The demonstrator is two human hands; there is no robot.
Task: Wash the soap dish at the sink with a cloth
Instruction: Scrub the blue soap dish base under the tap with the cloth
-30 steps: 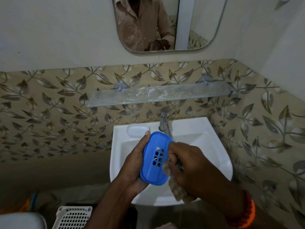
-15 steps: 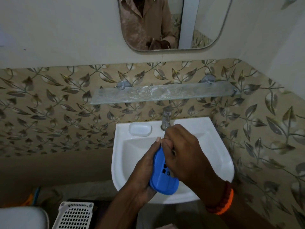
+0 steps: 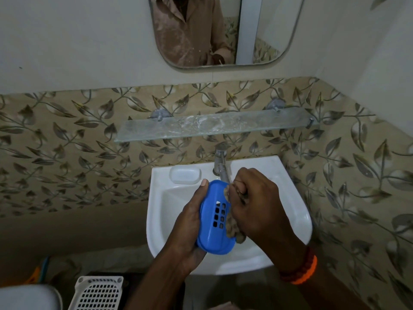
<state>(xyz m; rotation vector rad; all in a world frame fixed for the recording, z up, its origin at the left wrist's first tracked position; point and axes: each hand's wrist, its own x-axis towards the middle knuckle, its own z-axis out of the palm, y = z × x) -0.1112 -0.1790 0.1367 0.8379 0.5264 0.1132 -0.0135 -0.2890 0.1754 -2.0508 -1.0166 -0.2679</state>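
**Soap dish scrubbed over the basin**

Nearest, one white slotted basket (image 3: 98, 293) stands on the floor at the left, cut off by the bottom edge. Two hands work above one white sink (image 3: 297, 220). The left hand (image 3: 190, 222) curls round the single blue soap dish (image 3: 212, 220), holding it on edge over the bowl. The right hand (image 3: 257, 204) clutches one brownish cloth (image 3: 232, 227) against the dish's slotted face; most of the cloth is hidden in the fist. Half a second ago that hand covered the slots; now eight or so show. Farther back: one tap (image 3: 220, 159), one white bar of soap (image 3: 185, 174) left of it, one glass shelf (image 3: 212, 125), one mirror (image 3: 219, 30), cut off at the top.
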